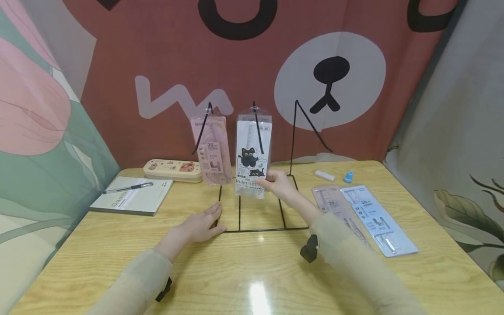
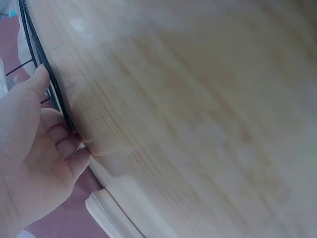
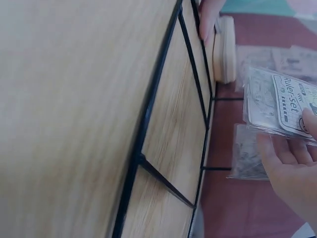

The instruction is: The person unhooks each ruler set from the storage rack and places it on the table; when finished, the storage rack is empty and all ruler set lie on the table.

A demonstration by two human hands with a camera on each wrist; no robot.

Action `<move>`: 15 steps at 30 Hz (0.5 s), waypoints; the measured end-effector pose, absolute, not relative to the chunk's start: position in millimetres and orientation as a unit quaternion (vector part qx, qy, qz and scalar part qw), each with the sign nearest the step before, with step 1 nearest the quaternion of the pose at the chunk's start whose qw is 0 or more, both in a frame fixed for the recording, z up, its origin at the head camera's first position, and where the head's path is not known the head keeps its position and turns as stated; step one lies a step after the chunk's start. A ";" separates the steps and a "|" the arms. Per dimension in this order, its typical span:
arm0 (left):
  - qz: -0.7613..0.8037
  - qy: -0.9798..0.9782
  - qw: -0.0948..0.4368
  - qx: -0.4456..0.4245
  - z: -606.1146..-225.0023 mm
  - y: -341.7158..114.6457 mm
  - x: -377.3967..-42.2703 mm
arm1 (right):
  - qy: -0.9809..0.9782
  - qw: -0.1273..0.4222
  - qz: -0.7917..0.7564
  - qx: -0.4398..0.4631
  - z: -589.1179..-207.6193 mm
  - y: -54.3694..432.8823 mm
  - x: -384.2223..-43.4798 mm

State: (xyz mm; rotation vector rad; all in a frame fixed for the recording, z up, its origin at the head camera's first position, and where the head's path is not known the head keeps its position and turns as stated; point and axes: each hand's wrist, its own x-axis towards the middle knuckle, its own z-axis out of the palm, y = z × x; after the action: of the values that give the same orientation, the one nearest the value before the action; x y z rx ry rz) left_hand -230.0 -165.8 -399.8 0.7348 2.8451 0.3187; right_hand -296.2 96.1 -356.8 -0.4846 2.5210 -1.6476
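Note:
A black wire display rack point(image 1: 261, 230) with three upright hooks stands on the table. At its front left corner my left hand point(image 1: 198, 225) holds the base wire, thumb along the front bar and fingers by the side bar. Clear packs of a ruler set point(image 1: 249, 144) with black cats on the card hang from the middle hook. My right hand point(image 1: 280, 186) pinches the lower right edge of the front pack point(image 3: 270, 104), thumb on its face and fingers behind. On the left hook hangs a pink ruler pack point(image 1: 212, 153). Nothing hangs on the right hook point(image 1: 313, 125).
A pink ruler pack point(image 1: 328, 197) and a blue ruler pack point(image 1: 379, 221) lie at the right. Behind them are a white eraser point(image 1: 324, 176) and a blue sharpener-like piece point(image 1: 348, 176). At left lie a notebook point(image 1: 138, 205), a pen point(image 1: 130, 187) and a cream pencil case point(image 1: 173, 170).

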 end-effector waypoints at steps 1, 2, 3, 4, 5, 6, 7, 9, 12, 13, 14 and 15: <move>0.107 0.959 0.093 0.247 -400.4 -165.6 -230.4 | 0.822 0.051 -0.543 -0.163 -356.3 98.4 -290.7; 0.108 0.959 0.094 0.246 -400.6 -165.5 -230.4 | 0.820 0.056 -0.546 -0.162 -355.2 100.7 -284.4; 0.107 0.959 0.094 0.245 -400.4 -165.3 -230.3 | 0.820 0.060 -0.545 -0.162 -354.3 103.2 -277.6; 0.108 0.959 0.094 0.246 -400.6 -165.3 -230.5 | 0.822 0.063 -0.542 -0.165 -353.4 106.1 -270.3; 0.107 0.959 0.095 0.245 -400.4 -165.2 -230.4 | 0.825 0.064 -0.537 -0.166 -352.3 108.9 -262.6; 0.109 0.959 0.094 0.246 -400.4 -165.2 -230.5 | 0.829 0.065 -0.529 -0.168 -351.5 111.6 -254.5; 0.108 0.959 0.094 0.246 -400.3 -165.3 -230.8 | 0.833 0.064 -0.521 -0.176 -350.8 114.3 -246.6; 0.108 0.959 0.095 0.246 -400.3 -165.7 -231.0 | 0.844 0.062 -0.502 -0.180 -349.5 119.2 -231.0; 0.107 0.958 0.092 0.249 -401.1 -166.3 -231.5 | 0.855 0.067 -0.481 -0.184 -347.7 125.7 -209.1; 0.104 0.958 0.092 0.249 -401.3 -166.4 -231.6 | 0.858 0.070 -0.475 -0.183 -346.9 127.9 -202.3; 0.105 0.958 0.091 0.250 -401.4 -166.5 -231.5 | 0.860 0.076 -0.472 -0.182 -346.1 129.8 -195.8; 0.104 0.958 0.091 0.250 -401.2 -166.4 -231.2 | 0.860 0.083 -0.469 -0.182 -345.1 131.6 -189.3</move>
State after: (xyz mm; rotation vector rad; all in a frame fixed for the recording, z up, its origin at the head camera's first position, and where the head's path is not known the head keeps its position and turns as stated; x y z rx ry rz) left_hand -231.2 -166.4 -401.2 0.7444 2.8484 0.3090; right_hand -189.3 131.6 -345.1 -0.5440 2.5692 -1.3999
